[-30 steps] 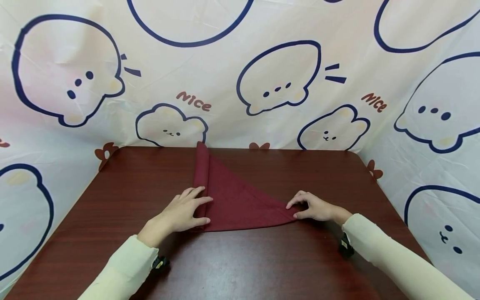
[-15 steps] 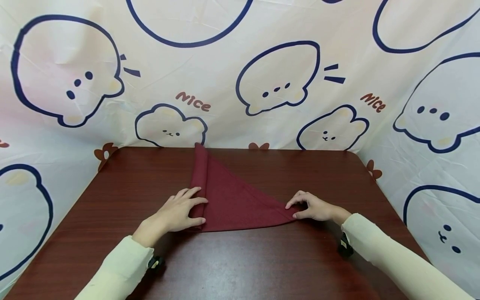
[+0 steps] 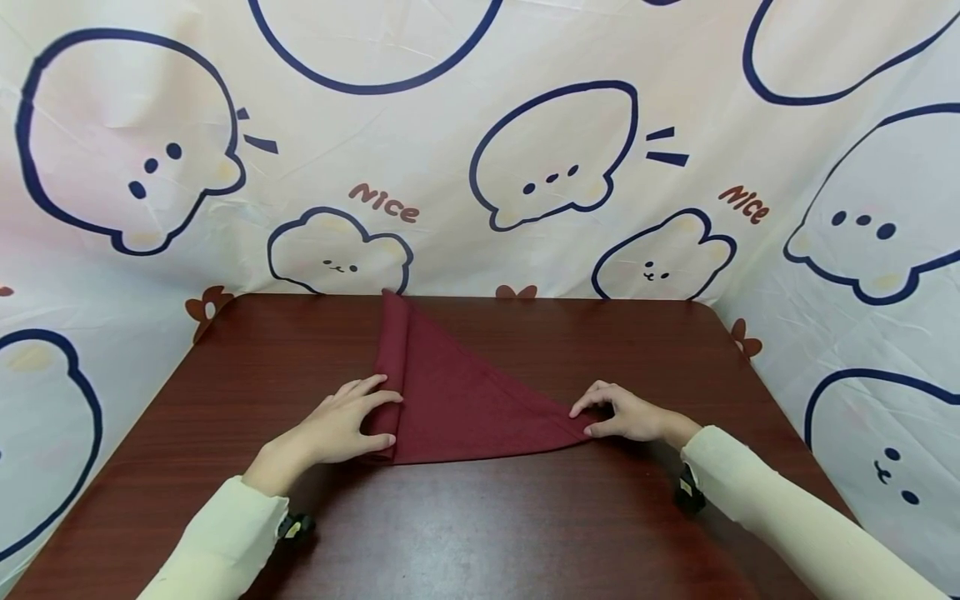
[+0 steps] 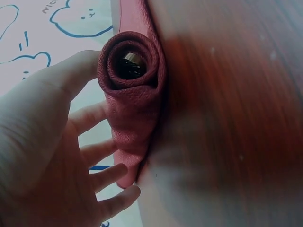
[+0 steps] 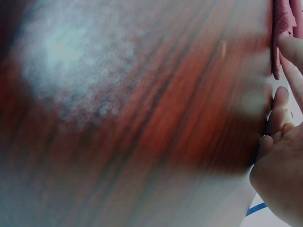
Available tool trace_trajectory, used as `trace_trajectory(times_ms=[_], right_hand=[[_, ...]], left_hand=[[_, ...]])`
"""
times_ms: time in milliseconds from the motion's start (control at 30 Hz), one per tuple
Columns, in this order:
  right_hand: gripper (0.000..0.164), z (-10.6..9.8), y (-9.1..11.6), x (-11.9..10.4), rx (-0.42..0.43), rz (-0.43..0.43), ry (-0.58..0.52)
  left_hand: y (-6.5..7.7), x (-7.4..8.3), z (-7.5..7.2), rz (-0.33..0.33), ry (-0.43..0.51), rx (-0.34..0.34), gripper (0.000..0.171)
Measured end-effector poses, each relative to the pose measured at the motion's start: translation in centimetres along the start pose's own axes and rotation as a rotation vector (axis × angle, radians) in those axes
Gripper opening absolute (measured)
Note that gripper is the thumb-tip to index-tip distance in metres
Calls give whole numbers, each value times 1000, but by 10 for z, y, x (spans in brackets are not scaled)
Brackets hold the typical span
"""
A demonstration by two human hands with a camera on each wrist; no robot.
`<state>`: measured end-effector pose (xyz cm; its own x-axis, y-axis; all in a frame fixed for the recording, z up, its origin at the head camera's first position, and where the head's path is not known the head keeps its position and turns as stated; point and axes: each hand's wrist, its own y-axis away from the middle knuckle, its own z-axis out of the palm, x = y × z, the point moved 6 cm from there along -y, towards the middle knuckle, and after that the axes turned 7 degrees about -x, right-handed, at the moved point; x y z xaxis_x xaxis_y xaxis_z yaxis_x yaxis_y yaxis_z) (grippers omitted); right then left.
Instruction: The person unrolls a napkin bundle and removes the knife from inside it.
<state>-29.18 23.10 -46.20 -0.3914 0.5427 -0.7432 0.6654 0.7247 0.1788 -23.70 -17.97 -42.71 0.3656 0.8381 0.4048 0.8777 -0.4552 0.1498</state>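
Note:
A dark red cloth (image 3: 465,408) lies on the table, its flat part tapering to a corner at the right. Its left side is wound into an upright-lying roll (image 3: 392,342) that runs away from me. My left hand (image 3: 337,429) rests on the near part of this roll, fingers spread and fairly straight. In the left wrist view the roll's spiral end (image 4: 129,61) faces the camera, with a dark hollow inside; the thumb's tip is hidden behind it. At the right corner, thumb and forefinger of my right hand (image 3: 630,415) pinch the cloth, partly seen in the right wrist view (image 5: 284,23).
The brown wooden table (image 3: 480,533) spreads around the cloth. A pale curtain (image 3: 450,150) with cartoon drawings hangs behind and along both sides. Each wrist, below a cream sleeve (image 3: 225,533), carries a small black device (image 3: 296,527).
My left hand and the roll have moved a little to the left, and the flat part of the cloth has grown wider. The right hand stays at the corner.

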Motion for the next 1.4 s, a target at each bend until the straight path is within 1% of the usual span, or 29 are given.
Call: trace_trajectory(times_ms=[300,600,767,1033,1400], right_hand=[[26,0,0,0,1,-7,2],[25,1,0,-1,0,-16,-5],[25,1,0,1,3,-9,-5],[26,1,0,1,7,-9,-8],[25,0,-1,2,8,-12,-3]], left_hand=[[5,-9,-4,0,50,-2,58],[13,-14,-10,-11,48,11,57],[17,-19,-10,-17,41,9,57],[18,-25,-9,-11,69,15,57],[19,-26,-9,0,111,15,57]])
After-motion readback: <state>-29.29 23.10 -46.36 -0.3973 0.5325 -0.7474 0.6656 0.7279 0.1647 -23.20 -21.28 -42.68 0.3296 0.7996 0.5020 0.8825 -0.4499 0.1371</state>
